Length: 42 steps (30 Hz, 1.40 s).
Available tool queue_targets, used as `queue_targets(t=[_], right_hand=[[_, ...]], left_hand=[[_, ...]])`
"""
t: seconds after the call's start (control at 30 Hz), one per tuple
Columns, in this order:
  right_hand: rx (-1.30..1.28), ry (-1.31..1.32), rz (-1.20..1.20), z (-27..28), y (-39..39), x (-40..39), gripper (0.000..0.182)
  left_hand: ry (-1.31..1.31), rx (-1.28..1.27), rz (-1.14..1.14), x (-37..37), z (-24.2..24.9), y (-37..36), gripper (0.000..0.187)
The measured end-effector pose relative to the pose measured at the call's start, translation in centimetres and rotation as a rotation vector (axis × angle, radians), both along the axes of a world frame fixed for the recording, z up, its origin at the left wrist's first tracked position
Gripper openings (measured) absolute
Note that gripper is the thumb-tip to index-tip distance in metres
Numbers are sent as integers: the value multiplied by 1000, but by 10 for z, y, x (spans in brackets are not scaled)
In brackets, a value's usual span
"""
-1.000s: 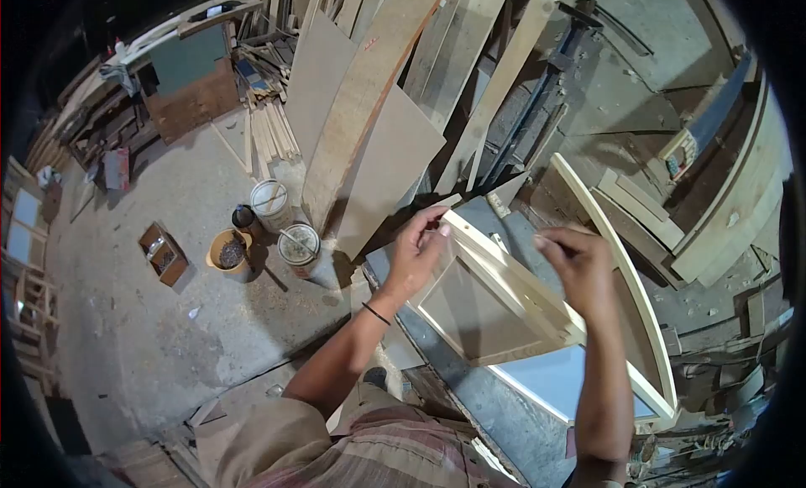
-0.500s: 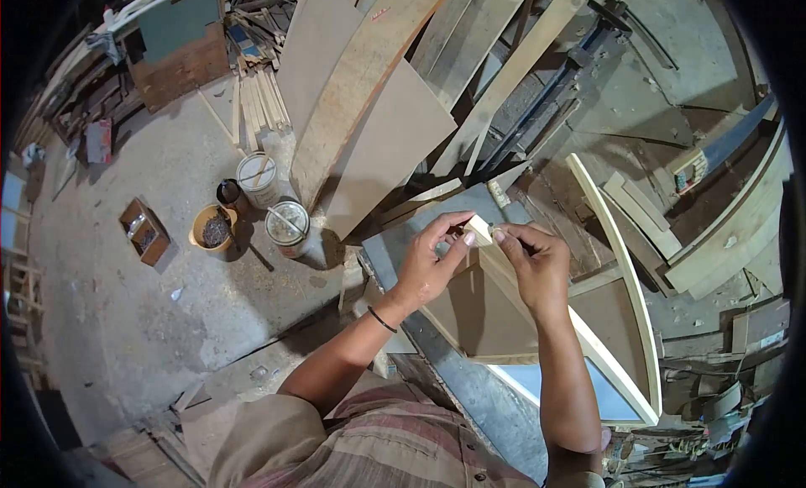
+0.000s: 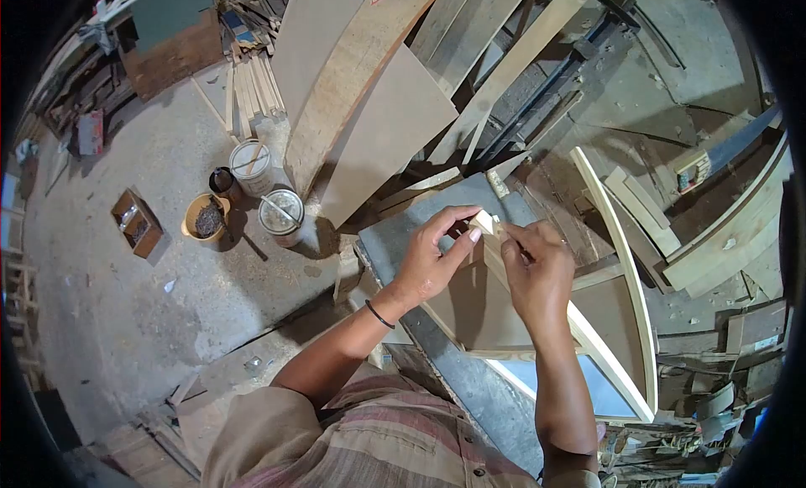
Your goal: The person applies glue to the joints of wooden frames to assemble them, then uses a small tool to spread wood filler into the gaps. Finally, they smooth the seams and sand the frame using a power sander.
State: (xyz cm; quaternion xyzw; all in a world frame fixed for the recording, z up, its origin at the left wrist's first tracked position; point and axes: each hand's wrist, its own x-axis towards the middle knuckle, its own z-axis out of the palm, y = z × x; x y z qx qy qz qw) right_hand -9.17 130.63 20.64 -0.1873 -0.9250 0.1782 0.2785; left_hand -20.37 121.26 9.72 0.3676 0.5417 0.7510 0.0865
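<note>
My left hand (image 3: 432, 257) pinches the upper end of a pale wooden strip (image 3: 495, 257) between thumb and fingers. On the strip's other side, my right hand (image 3: 539, 265) has its fingers curled in at the same end; whatever small thing they may hold is hidden. The strip belongs to, or lies along, a curved wooden frame (image 3: 617, 236) with brown panels (image 3: 617, 316) and a light blue panel (image 3: 604, 391) near its lower tip. Under the frame is a grey bench surface (image 3: 483, 400). A black band circles my left wrist.
Large curved boards (image 3: 361, 76) lean beyond the bench. Left on the floor are two paint cans (image 3: 281, 212), a yellow bowl (image 3: 206, 217) of small dark pieces and a wooden box (image 3: 137, 224). A long metal clamp (image 3: 546, 93) and a handsaw (image 3: 730, 144) lie at upper right.
My right hand has turned at the strip's end, its fingers now more curled and its back more in view. The left hand keeps its pinch. The whole view has shifted slightly.
</note>
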Motion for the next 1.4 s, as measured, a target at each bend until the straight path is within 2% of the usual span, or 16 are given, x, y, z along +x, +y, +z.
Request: queue_targets(t=[0.17,0.4,0.57,0.83,0.9,0.93,1.0,1.2,1.4], right_hand=[[264,20,1,-7,-5,0,20],[336,-18,-7,-17,-10,4,31],[484,-57,3,-18,-11,10,42],[384,-75,-5,-11,-4,24,37],[371,-75,-27,-11,-5,30,37],[384,-94,-21,-12,-6,33,37],[395,-110,-20,-12,-5,35,37],[373,-115,7,-10,-7,30,36],[335,-118,-17,-8,-3,30,36]], left_hand=[[-15,5,2,3,4,-1,33],[3,27,25,4,1,0,32],[-6,22,8,2,-1,1,32],[25,-45,-23,-2,15,-11,34],[366,-40,171,-5,18,-12,37],[368,-39,168,-6,19,-14,37],[610,-163,185,-9,20,-17,40],[733,-184,180,-4,27,-14,43],[651,-168,222,-3,25,-17,39]])
